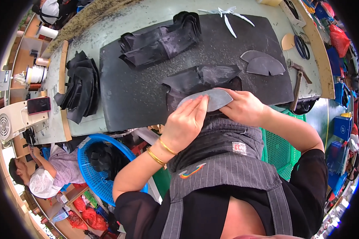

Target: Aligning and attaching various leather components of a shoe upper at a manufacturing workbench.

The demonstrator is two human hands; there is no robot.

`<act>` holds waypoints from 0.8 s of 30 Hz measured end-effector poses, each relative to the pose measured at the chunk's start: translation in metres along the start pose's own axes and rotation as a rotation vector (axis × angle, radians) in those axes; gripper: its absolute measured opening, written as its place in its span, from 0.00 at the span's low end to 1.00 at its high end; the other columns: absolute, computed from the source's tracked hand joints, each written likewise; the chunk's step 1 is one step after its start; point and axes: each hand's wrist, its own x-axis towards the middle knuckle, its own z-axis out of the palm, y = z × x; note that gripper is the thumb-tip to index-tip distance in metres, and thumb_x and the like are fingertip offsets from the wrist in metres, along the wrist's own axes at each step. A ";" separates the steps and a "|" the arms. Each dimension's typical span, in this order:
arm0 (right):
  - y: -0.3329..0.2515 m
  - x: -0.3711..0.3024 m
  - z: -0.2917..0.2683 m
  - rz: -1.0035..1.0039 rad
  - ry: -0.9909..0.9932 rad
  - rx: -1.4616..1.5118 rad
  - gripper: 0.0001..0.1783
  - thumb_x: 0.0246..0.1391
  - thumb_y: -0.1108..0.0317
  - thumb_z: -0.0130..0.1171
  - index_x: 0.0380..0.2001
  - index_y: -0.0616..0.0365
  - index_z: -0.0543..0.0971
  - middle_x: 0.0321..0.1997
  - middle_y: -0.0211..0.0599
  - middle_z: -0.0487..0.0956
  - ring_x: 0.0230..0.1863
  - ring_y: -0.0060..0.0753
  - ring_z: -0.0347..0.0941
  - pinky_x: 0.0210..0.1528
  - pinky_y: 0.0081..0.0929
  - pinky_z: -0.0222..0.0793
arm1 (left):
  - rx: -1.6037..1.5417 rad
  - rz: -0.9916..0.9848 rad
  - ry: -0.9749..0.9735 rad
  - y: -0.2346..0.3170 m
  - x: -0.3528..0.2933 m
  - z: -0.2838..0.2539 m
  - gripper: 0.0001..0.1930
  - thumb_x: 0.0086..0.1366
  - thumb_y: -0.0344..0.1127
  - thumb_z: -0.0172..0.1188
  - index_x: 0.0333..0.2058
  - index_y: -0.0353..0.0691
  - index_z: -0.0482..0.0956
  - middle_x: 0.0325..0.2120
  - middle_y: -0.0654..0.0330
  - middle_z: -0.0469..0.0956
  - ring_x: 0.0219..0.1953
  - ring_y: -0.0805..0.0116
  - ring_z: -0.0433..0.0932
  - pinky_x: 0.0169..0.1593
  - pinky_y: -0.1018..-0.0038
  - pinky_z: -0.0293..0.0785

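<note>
Left hand [186,121] flat on grey curved pattern piece [211,98]; right hand [243,106] gripping its edge, black mat [139,95] beneath

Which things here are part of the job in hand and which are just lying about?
In hand:
left hand pressing flat on grey curved piece
right hand holding its edge
black cut piece underneath

Lying about:
hammer
scissors
grey curved pieces
black stack
blue basket
</note>
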 end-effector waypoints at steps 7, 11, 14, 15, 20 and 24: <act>0.005 -0.010 -0.013 0.609 0.223 1.065 0.09 0.56 0.75 0.63 0.41 0.64 0.80 0.41 0.46 0.82 0.51 0.48 0.80 0.50 0.32 0.79 | 0.142 0.199 -0.135 -0.001 0.018 -0.014 0.21 0.59 0.33 0.56 0.50 0.30 0.80 0.47 0.50 0.83 0.52 0.60 0.82 0.56 0.67 0.78; 0.010 -0.003 0.002 0.339 0.250 0.526 0.08 0.53 0.74 0.66 0.37 0.62 0.81 0.36 0.39 0.81 0.48 0.42 0.78 0.38 0.30 0.77 | 0.256 0.265 -0.197 0.004 0.024 -0.011 0.20 0.57 0.33 0.57 0.47 0.28 0.81 0.47 0.49 0.83 0.51 0.57 0.82 0.56 0.68 0.77; 0.008 -0.004 -0.007 0.278 0.139 0.259 0.08 0.48 0.74 0.67 0.35 0.59 0.82 0.32 0.38 0.78 0.45 0.41 0.78 0.35 0.31 0.77 | 0.278 0.265 -0.161 0.004 0.025 -0.012 0.19 0.57 0.32 0.58 0.46 0.28 0.82 0.45 0.50 0.83 0.50 0.57 0.82 0.53 0.68 0.78; 0.001 -0.004 -0.012 0.276 0.109 0.161 0.12 0.43 0.72 0.69 0.34 0.56 0.82 0.29 0.36 0.75 0.42 0.40 0.76 0.33 0.33 0.76 | 0.250 0.247 -0.122 0.004 0.024 -0.012 0.18 0.57 0.32 0.58 0.45 0.29 0.82 0.43 0.51 0.83 0.48 0.58 0.82 0.51 0.69 0.79; 0.037 0.001 -0.028 0.304 0.353 0.178 0.11 0.47 0.63 0.70 0.21 0.54 0.78 0.25 0.33 0.73 0.34 0.44 0.71 0.36 0.39 0.71 | 0.017 0.079 0.027 0.006 0.016 0.002 0.15 0.55 0.29 0.61 0.42 0.34 0.84 0.37 0.56 0.79 0.40 0.60 0.81 0.41 0.68 0.80; 0.128 0.041 -0.043 0.851 0.314 0.009 0.13 0.50 0.58 0.69 0.26 0.57 0.83 0.29 0.41 0.80 0.37 0.52 0.78 0.40 0.40 0.75 | 0.111 0.036 0.025 0.022 0.015 0.007 0.18 0.54 0.29 0.60 0.44 0.33 0.83 0.30 0.60 0.74 0.33 0.63 0.77 0.35 0.70 0.76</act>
